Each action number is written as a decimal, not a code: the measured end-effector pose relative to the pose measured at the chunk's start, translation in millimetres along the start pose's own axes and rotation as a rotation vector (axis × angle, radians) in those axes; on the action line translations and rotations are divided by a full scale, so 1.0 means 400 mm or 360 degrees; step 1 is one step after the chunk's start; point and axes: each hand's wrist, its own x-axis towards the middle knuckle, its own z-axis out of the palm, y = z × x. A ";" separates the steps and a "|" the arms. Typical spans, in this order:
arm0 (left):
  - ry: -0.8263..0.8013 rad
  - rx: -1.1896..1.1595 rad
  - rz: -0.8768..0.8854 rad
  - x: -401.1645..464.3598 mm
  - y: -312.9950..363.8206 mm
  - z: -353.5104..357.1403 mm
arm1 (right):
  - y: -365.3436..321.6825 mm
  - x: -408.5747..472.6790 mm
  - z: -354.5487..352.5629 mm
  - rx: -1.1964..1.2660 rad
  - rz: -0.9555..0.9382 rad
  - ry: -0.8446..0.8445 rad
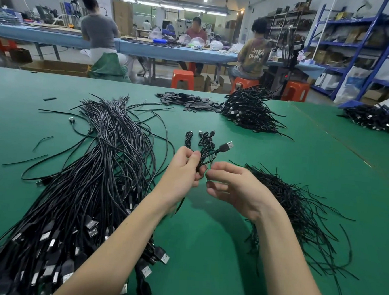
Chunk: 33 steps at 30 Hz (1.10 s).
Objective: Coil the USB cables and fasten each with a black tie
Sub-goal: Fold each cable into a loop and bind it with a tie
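Left hand (182, 169): fingers curled, grasping one coiled USB cable (208, 151).
Right hand (234, 187): pinching a black tie (208, 165) at 3 o'clock.
Cable heaps: three.

table (228, 242) – matt green mat, smooth | loose USB cables (109, 164) – black plastic sheath, slight sheen, bright metal plugs | ties (299, 212) – thin black, matt | stools (182, 78) – glossy orange plastic | shelving (378, 45) – blue painted metal
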 end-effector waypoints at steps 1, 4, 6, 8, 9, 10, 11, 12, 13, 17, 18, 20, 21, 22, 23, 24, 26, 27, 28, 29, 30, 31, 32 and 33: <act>-0.0030 -0.0003 0.0003 -0.002 0.000 0.001 | 0.011 0.004 -0.004 0.0148 0.0092 -0.0031; -0.0115 -0.0015 0.0021 -0.007 -0.001 0.000 | 0.038 0.008 -0.016 0.0393 0.0286 -0.0247; -0.0176 -0.0036 0.0027 -0.007 0.002 -0.008 | 0.047 0.011 -0.025 0.0504 0.0333 -0.0376; -0.0251 -0.0074 0.0040 -0.005 0.009 -0.017 | 0.047 0.016 -0.033 0.0662 0.0372 -0.0355; -0.0287 -0.0095 0.0043 -0.005 0.012 -0.021 | 0.048 0.019 -0.035 0.0733 0.0392 -0.0318; -0.0324 -0.0118 0.0041 -0.004 0.014 -0.024 | 0.048 0.022 -0.036 0.0796 0.0412 -0.0293; -0.0369 -0.0140 0.0034 -0.005 0.016 -0.026 | 0.048 0.025 -0.037 0.0852 0.0434 -0.0274; -0.0421 -0.0149 0.0025 -0.006 0.016 -0.028 | 0.047 0.028 -0.039 0.0885 0.0451 -0.0249; -0.0472 -0.0144 0.0022 -0.005 0.017 -0.030 | 0.043 0.032 -0.042 0.0866 0.0456 -0.0226; -0.0665 -0.0093 0.0066 -0.006 0.019 -0.046 | -0.006 0.052 -0.052 0.0422 0.0409 -0.0143; -0.0712 -0.0056 0.0101 -0.007 0.021 -0.050 | -0.028 0.056 -0.059 0.0252 0.0380 -0.0150; -0.0817 0.0059 0.0143 -0.010 0.023 -0.052 | -0.082 0.057 -0.073 -0.0196 0.0310 -0.0267; -0.0858 0.0124 0.0158 -0.012 0.022 -0.051 | -0.110 0.055 -0.076 -0.0446 0.0274 -0.0330; -0.0873 0.0190 0.0179 -0.012 0.019 -0.048 | -0.135 0.052 -0.075 -0.0686 0.0230 -0.0366; -0.0862 0.0251 0.0204 -0.013 0.016 -0.043 | -0.155 0.050 -0.071 -0.0913 0.0163 -0.0365; -0.0830 0.0295 0.0229 -0.012 0.012 -0.037 | -0.170 0.047 -0.062 -0.1130 0.0068 -0.0328; -0.0705 0.0329 0.0266 -0.011 0.005 -0.025 | -0.179 0.042 -0.039 -0.1468 -0.0189 -0.0194; -0.0616 0.0319 0.0278 -0.010 0.003 -0.020 | -0.175 0.038 -0.025 -0.1574 -0.0341 -0.0114; -0.0519 0.0289 0.0279 -0.008 0.001 -0.019 | -0.167 0.033 -0.014 -0.1645 -0.0498 -0.0026; -0.0433 0.0237 0.0269 -0.005 -0.001 -0.019 | -0.158 0.028 -0.007 -0.1697 -0.0644 0.0058; -0.0374 0.0174 0.0256 -0.003 -0.002 -0.021 | -0.150 0.022 -0.003 -0.1737 -0.0765 0.0124; -0.0346 0.0118 0.0247 -0.001 -0.002 -0.022 | -0.145 0.016 -0.003 -0.1755 -0.0855 0.0165; -0.0337 0.0076 0.0246 0.000 -0.002 -0.023 | -0.142 0.011 -0.005 -0.1742 -0.0912 0.0185; -0.0333 0.0045 0.0252 0.000 -0.001 -0.024 | -0.140 0.006 -0.008 -0.1698 -0.0939 0.0194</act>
